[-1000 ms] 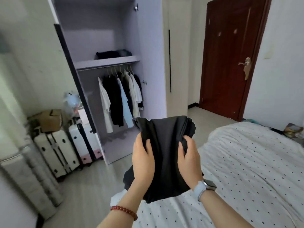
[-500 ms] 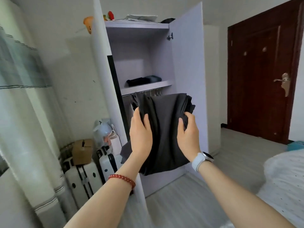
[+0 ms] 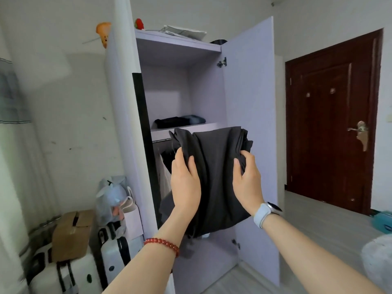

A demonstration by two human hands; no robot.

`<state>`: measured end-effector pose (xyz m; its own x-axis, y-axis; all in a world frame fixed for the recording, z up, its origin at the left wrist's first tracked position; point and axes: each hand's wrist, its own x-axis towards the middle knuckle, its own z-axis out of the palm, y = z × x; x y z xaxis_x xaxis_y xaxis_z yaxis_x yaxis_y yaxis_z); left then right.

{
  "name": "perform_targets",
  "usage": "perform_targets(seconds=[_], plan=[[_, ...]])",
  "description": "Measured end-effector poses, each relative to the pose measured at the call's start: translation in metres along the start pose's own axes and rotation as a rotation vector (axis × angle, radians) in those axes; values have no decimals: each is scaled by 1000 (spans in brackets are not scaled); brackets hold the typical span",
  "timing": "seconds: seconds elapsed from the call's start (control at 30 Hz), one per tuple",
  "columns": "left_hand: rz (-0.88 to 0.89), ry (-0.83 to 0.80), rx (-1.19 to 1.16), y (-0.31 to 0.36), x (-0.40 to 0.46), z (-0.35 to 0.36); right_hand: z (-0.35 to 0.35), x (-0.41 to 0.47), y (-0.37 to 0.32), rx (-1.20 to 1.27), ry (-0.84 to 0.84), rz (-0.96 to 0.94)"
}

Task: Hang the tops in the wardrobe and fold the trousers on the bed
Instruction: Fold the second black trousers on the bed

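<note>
Both hands, left hand (image 3: 185, 183) and right hand (image 3: 247, 183), grip folded dark trousers (image 3: 214, 177), seemingly, before the open wardrobe (image 3: 248, 85).

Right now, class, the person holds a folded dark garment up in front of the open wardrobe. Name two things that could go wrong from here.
1. The folded dark garment is gripped only at its sides by the left hand and right hand; its lower edge already hangs loose, so the fold may come undone.
2. The shelf already holds folded clothes; sliding the garment in could push or rumple them.
</note>
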<state>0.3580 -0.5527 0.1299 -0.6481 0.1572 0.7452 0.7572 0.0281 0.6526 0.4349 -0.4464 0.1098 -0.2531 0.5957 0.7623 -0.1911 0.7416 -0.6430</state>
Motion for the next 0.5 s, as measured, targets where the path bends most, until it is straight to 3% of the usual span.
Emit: perform_targets(seconds=[0.23,0.5], plan=[[92,-32,8,-71,118,138,67,130,114,-41,64,-33],[90,-18,-106,-130,259,257,132,285,201,-90,59,-93]])
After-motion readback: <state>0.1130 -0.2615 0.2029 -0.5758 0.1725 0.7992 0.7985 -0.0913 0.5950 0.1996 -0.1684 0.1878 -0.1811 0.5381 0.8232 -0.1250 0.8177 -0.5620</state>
